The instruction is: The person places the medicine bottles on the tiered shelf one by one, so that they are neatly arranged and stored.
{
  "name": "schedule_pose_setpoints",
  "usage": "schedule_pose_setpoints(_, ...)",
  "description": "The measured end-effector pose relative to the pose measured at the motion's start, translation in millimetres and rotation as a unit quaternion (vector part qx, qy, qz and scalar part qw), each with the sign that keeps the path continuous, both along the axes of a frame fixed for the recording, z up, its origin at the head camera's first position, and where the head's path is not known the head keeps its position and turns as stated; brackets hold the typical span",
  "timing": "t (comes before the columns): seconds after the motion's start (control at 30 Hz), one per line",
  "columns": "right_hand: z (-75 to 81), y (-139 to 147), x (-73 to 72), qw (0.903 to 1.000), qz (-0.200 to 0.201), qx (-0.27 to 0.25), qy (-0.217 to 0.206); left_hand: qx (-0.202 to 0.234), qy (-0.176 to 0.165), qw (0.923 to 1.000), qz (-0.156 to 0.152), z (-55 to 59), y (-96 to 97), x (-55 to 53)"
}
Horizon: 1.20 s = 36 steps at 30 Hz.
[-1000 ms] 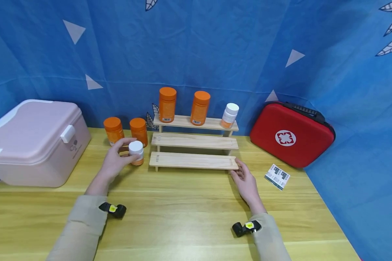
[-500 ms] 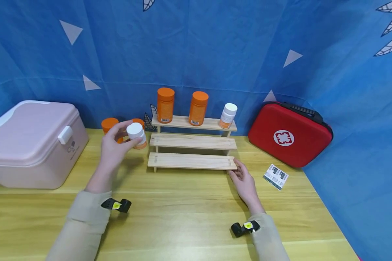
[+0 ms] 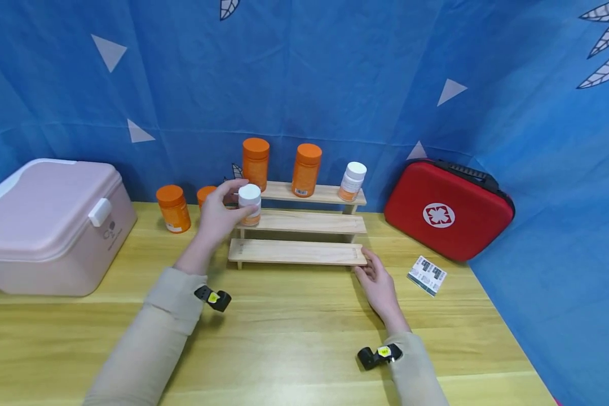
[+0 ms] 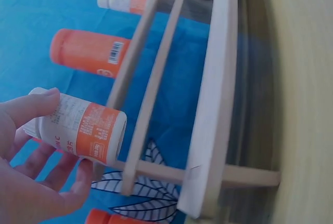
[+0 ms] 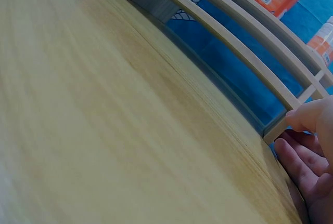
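My left hand (image 3: 217,215) holds a small white pill bottle (image 3: 250,204) with an orange label, thumb on one side and fingers on the other. It is upright at the left end of the middle tier of a three-tier wooden rack (image 3: 314,221); in the left wrist view the bottle's base (image 4: 117,138) is close to the shelf edge. My right hand (image 3: 378,285) grips the right end of the lowest tier, its thumb on the wood in the right wrist view. Two orange bottles, one of them this bottle (image 3: 307,171), and a white bottle (image 3: 352,182) stand on the top tier.
Left of the rack, an orange-capped bottle (image 3: 173,210) stands on the table, with another orange bottle (image 3: 205,195) partly hidden behind my left hand. A pink lidded box (image 3: 56,220) is far left. On the right are a red first-aid case (image 3: 457,211) and a printed card (image 3: 427,275).
My left hand has lifted the white bottle off the table and carried it right to the rack's middle tier. My right hand keeps its grip on the lowest tier.
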State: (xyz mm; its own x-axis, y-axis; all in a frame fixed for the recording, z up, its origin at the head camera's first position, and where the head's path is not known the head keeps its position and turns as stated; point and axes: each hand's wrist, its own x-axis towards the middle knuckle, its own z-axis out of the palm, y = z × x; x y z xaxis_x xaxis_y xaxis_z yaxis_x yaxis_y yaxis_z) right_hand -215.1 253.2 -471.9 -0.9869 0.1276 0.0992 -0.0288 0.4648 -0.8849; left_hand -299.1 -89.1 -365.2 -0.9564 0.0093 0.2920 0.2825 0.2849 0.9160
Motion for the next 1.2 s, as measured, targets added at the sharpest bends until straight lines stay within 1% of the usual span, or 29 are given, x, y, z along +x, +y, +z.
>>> schedule_pose_setpoints(0.07, -0.7, 0, 0.1, 1.0, 0.0, -0.001, 0.002, -0.005, -0.003, 1.0, 0.002, -3.3, 3.2, -1.7)
schedule_pose_setpoints(0.13, -1.0, 0, 0.3, 1.0, 0.0, -0.002, 0.003, -0.003, -0.002, 1.0, -0.002, -6.7, 4.5, -2.8)
schedule_pose_setpoints(0.33, 0.6, -1, 0.1, 1.0, 0.003, 0.001, 0.004, 0.009, 0.02, 0.9997, -0.011, -14.6, 5.0, -4.4)
schedule_pose_setpoints(0.53, 1.6, 0, -0.1, 1.0, -0.001, 0.0, 0.006, 0.021, 0.027, 0.9993, -0.018, -18.3, 3.2, -6.7)
schedule_pose_setpoints(0.63, 0.2, 0, -0.2, 1.0, 0.001, 0.001, 0.003, 0.02, 0.046, 0.9987, -0.012, -18.6, -2.8, -5.3)
schedule_pose_setpoints(0.7, -1.1, 0, -0.3, 1.0, 0.001, 0.001, 0.003, 0.021, 0.071, 0.9973, 0.002, -18.2, -9.2, -2.9)
schedule_pose_setpoints(0.77, -2.1, -1, -0.6, 1.0, 0.001, 0.003, 0.002, 0.028, 0.098, 0.9945, 0.022, -20.2, -17.4, -0.1)
schedule_pose_setpoints(0.87, -2.8, -2, -0.6, 1.0, -0.001, 0.004, 0.003, 0.044, 0.126, 0.989, 0.064, -25.2, -30.6, 4.6)
schedule_pose_setpoints(0.97, -2.5, -2, -0.4, 0.9999, -0.001, 0.009, 0.006, 0.039, 0.136, 0.9854, 0.095, -30.9, -44.0, 5.7)
schedule_pose_setpoints(1.07, -2.2, -3, -0.7, 0.9999, -0.005, 0.008, 0.007, 0.008, 0.144, 0.9812, 0.129, -33.8, -57.3, 2.7)
schedule_pose_setpoints(1.1, -1.9, -2, -0.8, 0.9999, -0.006, 0.008, 0.006, 0.001, 0.146, 0.9791, 0.141, -34.4, -62.0, 0.9)
schedule_pose_setpoints(1.2, -2.0, -2, -1.5, 1.0, -0.008, 0.003, 0.0, 0.002, 0.148, 0.9709, 0.188, -37.5, -76.6, -3.3)
